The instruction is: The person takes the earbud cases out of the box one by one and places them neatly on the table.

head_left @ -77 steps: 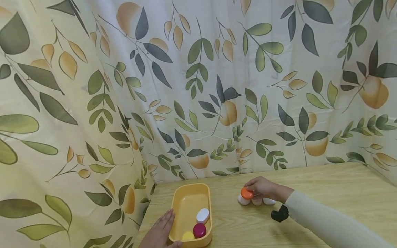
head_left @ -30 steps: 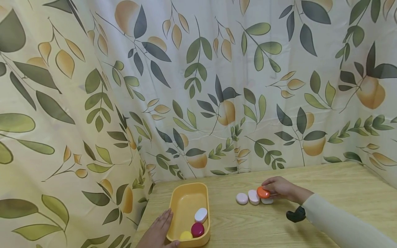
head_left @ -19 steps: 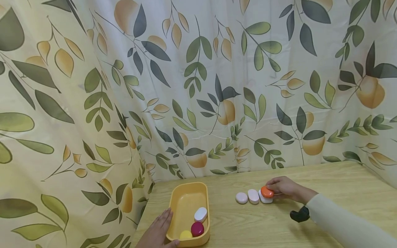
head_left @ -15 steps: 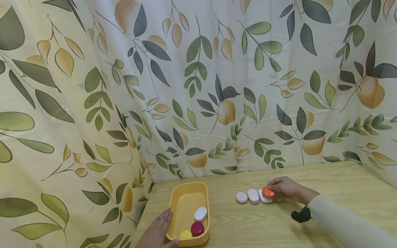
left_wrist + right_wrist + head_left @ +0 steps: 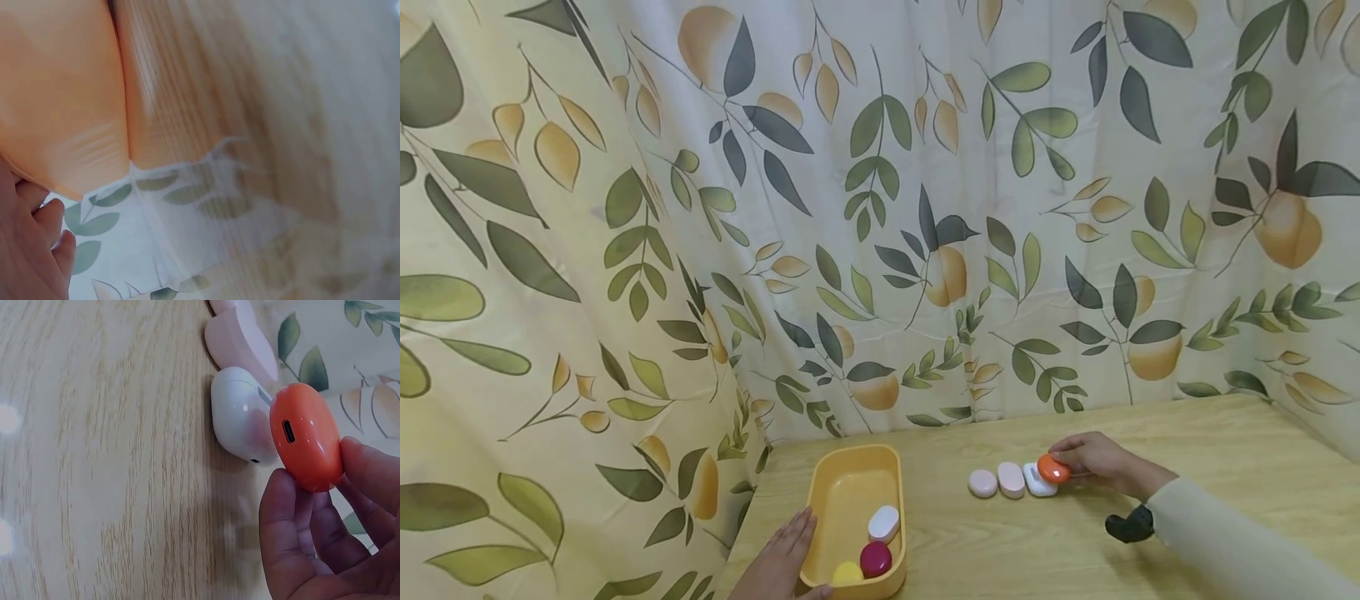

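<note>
My right hand point(image 5: 1105, 462) pinches an orange earbud case point(image 5: 305, 437) between thumb and fingers. A charging port shows on the case's side in the right wrist view. The orange case overlaps the right end of a white earbud case point(image 5: 1039, 479) in the head view. Left of that lie a pale pink oblong case point(image 5: 1011, 481) and a pale pink round case point(image 5: 982, 483), in a row on the table. My left hand point(image 5: 781, 557) rests with extended fingers along the left side of a yellow tray point(image 5: 820, 492), thumb near its front corner.
Inside the tray, toward its front right, sit a white oval case point(image 5: 883, 523), a magenta round case point(image 5: 876, 559) and a yellow round case point(image 5: 847, 572). A black wrist camera point(image 5: 1131, 525) hangs below my right sleeve. Patterned curtains point(image 5: 880, 250) border the wooden table point(image 5: 985, 550) behind and left.
My right hand has carried the orange case rightward along the row, from over the leftmost pink case to the white case's right end. The left hand has stayed at the tray.
</note>
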Demonstrator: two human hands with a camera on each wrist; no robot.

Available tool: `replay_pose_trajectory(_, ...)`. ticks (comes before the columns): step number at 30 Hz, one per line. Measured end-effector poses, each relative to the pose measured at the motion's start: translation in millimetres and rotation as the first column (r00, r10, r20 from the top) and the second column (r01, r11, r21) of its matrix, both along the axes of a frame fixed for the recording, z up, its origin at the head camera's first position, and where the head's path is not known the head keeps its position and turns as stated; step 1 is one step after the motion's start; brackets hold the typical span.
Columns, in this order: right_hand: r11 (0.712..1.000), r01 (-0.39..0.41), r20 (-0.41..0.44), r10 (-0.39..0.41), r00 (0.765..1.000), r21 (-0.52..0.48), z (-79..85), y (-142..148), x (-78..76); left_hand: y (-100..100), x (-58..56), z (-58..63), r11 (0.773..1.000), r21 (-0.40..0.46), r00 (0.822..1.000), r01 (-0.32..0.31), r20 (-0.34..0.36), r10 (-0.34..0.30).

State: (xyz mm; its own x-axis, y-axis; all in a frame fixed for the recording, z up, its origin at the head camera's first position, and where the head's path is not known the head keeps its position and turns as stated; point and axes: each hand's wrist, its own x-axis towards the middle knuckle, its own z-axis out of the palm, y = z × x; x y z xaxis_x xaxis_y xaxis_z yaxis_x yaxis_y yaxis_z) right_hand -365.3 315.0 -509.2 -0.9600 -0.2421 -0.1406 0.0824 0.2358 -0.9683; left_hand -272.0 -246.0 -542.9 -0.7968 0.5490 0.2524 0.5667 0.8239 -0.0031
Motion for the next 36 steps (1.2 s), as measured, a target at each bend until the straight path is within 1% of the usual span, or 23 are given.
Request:
replay_pose_trajectory(3, 1.0, -0.003, -0.001, 0.003, 1.0, 0.006, -3.2, 2, 0.0, -1, 1.3, -1.7, 1.0, -0.006, 1.0, 0.002, -0.013, -0.002)
replay_pose_trajectory(6, 1.0, 0.014, 0.006, -0.014, 1.0, -0.002, -6.4, 4, -0.7, -1, 1.3, -1.5, 1.0, -0.001, 1.0, -0.006, 0.007, 0.006)
replay_pose_trajectory(7, 1.0, 0.008, -0.001, -0.008, 1.0, 0.002, -7.3, 5, -0.7, -1, 1.1, -1.3, 1.0, 0.0, 1.0, -0.009, 0.016, 0.009)
replay_pose_trajectory(10, 0.999, 0.043, 0.009, -0.043, 0.999, -0.004, -9.4, 8, -0.9, 0, 0.5, 0.1, 1.0, 0.003, 0.999, -0.021, 0.042, 0.021)
replay_pose_trajectory(11, 0.999, 0.042, 0.007, -0.042, 0.999, -0.002, -10.0, 9, -1.0, 1, 0.2, 0.4, 1.0, 0.003, 0.999, -0.024, 0.048, 0.024)
replay_pose_trajectory(14, 0.998, 0.065, 0.016, -0.065, 0.998, -0.004, -12.4, 12, -2.1, 1, -0.2, 0.5, 1.0, 0.006, 0.998, -0.027, 0.056, 0.027)
replay_pose_trajectory(22, 0.996, 0.089, 0.032, -0.089, 0.996, 0.009, -19.9, 18, -4.7, -1, -0.2, -0.7, 1.0, 0.027, 1.0, 0.002, 0.009, -0.002)
replay_pose_trajectory(24, 0.996, 0.09, 0.029, -0.09, 0.996, 0.013, -20.5, 19, -4.5, -1, -0.4, -0.7, 0.999, 0.034, 1.0, 0.005, 0.011, -0.005)
replay_pose_trajectory(29, 0.996, 0.074, 0.019, -0.075, 0.997, 0.043, -20.2, 21, -3.7, -1, 0.0, -0.7, 0.999, 0.032, 0.999, -0.012, 0.037, 0.011)
replay_pose_trajectory(30, 0.995, 0.084, 0.023, -0.085, 0.996, 0.047, -19.8, 21, -3.4, -1, 0.2, -0.8, 0.999, 0.03, 0.999, -0.015, 0.039, 0.014)
replay_pose_trajectory(32, 0.995, 0.076, 0.017, -0.077, 0.997, 0.058, -19.3, 22, -3.1, -1, 0.8, -0.5, 0.999, 0.027, 0.999, -0.017, 0.038, 0.016)
replay_pose_trajectory(34, 0.996, 0.07, 0.014, -0.071, 0.997, 0.049, -18.8, 22, -2.8, -1, 1.1, -0.3, 1.0, 0.026, 0.999, -0.015, 0.031, 0.014)
replay_pose_trajectory(35, 0.995, 0.082, 0.015, -0.083, 0.996, 0.052, -18.3, 22, -2.8, -1, 1.2, -0.1, 1.0, 0.026, 1.0, -0.013, 0.028, 0.012)
replay_pose_trajectory(36, 0.995, 0.077, 0.005, -0.077, 0.997, 0.061, -17.8, 22, -2.8, -1, 1.1, 0.0, 1.0, 0.025, 1.0, -0.01, 0.025, 0.01)
